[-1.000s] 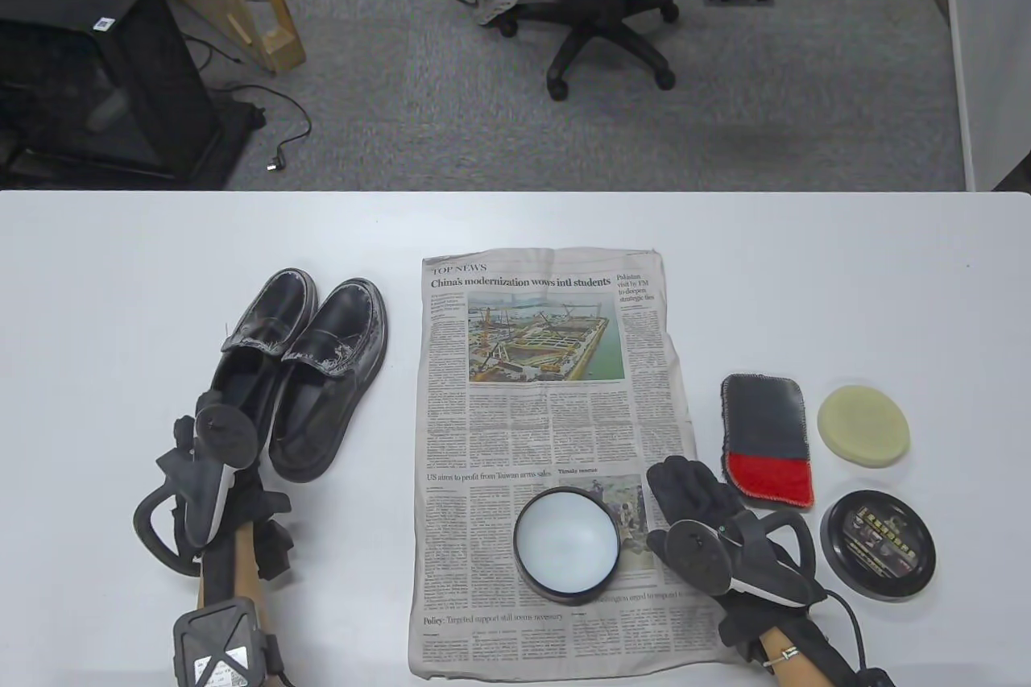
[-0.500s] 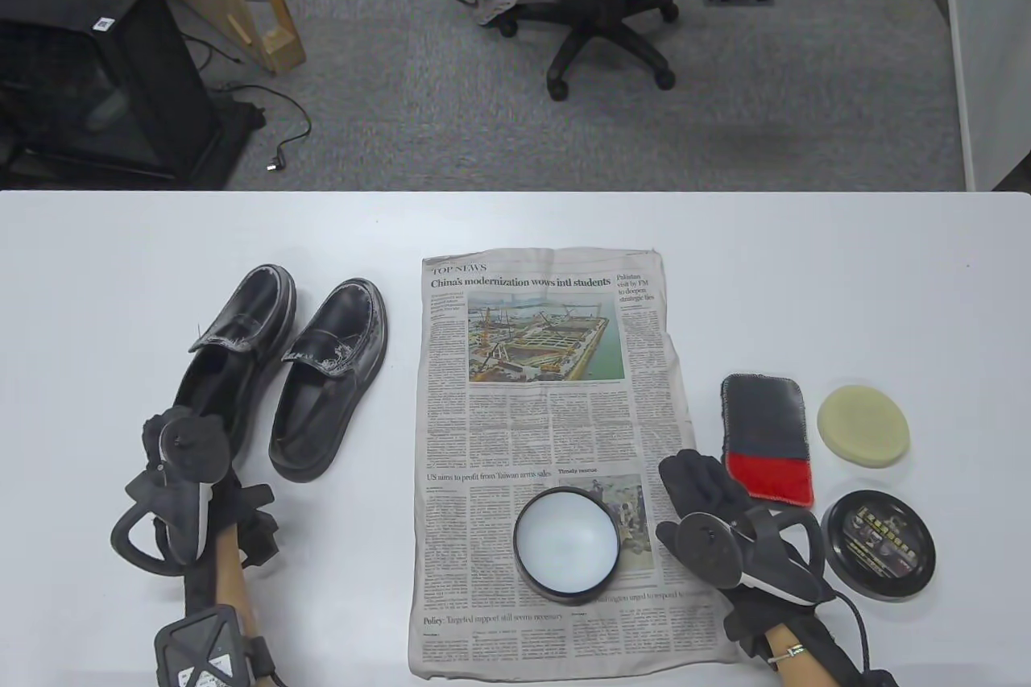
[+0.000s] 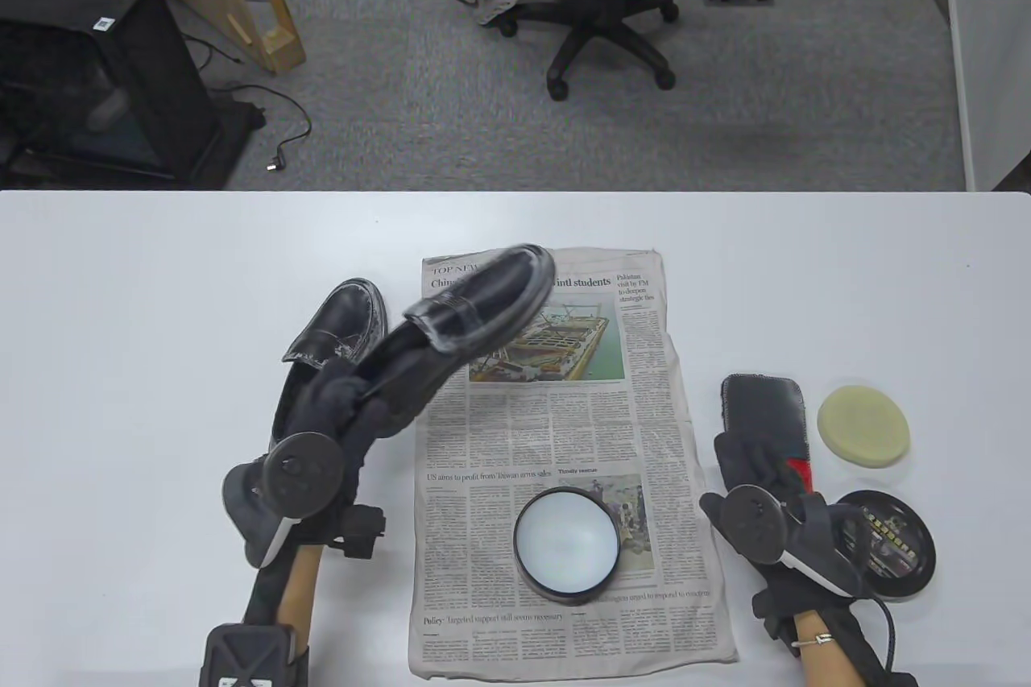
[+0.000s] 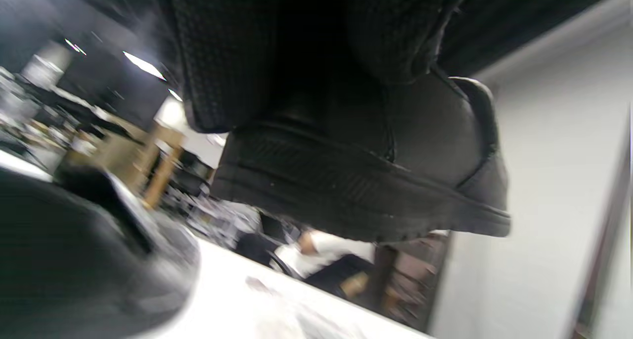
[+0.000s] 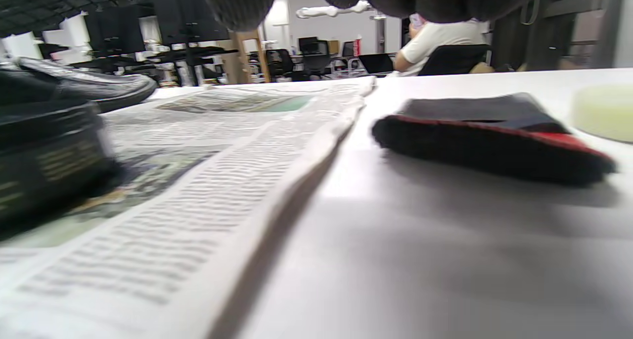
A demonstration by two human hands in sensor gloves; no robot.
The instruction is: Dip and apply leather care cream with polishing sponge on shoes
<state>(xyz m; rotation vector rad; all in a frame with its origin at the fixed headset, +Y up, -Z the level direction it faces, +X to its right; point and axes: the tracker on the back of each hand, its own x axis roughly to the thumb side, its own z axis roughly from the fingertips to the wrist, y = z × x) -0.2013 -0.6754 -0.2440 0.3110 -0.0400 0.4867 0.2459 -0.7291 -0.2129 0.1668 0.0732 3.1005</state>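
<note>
My left hand grips a black leather shoe by its heel and holds it lifted, toe pointing up-right over the newspaper. The left wrist view shows its sole and heel under my fingers. The second shoe lies on the table beside it. The open cream tin sits on the newspaper. My right hand is empty, over the near red end of a black and red polishing cloth. The round yellow sponge lies right of the cloth.
The tin's black lid lies at the right, partly under my right wrist. In the right wrist view the cloth lies flat on the table, the sponge behind it, the tin at the left.
My left hand has lifted the left shoe off the table and swung it right over the newspaper. My right hand has moved right, from the newspaper's edge to the cloth's near end.
</note>
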